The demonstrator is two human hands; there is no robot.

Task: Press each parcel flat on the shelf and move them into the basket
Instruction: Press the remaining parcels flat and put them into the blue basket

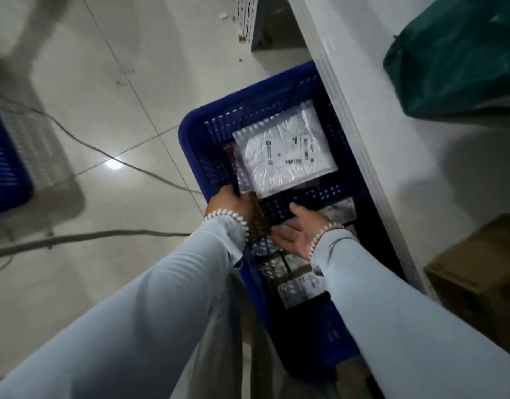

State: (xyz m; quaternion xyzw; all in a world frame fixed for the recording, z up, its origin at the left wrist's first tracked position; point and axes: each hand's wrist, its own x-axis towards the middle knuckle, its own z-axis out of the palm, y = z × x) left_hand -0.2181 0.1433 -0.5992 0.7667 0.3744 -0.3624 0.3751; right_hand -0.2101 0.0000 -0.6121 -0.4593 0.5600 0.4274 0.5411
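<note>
Your two pale-sleeved arms reach down into the blue basket (190, 145) on the floor, which sits tight against the edge of the white shelf (392, 145).

Nearest you, a few small bubble-wrapped parcels (301, 286) with labels lie in the near part of the basket, under your right wrist.

Your right hand (297, 230) is inside the basket with the palm turned up and the fingers spread and relaxed; it pinches nothing, and its fingertips are hidden in the dark, so you cannot tell what they touch.

Your left hand (229, 201) is at the basket's left wall, fingers curled around the near edge of a bubble-wrap parcel (243, 174) that stands along that wall. A brown strip shows just under this hand; what it is cannot be told.

Farther in, a large silver parcel (285, 151) with a white printed label lies flat in the far half of the basket, touching the upright bubble-wrap one.

On the shelf, a brown cardboard box (478, 269) sits to your right, and a green bag (461, 56) lies farther back.

On the floor to your left, grey cables (84, 236) trail past a second blue basket (6, 168).
</note>
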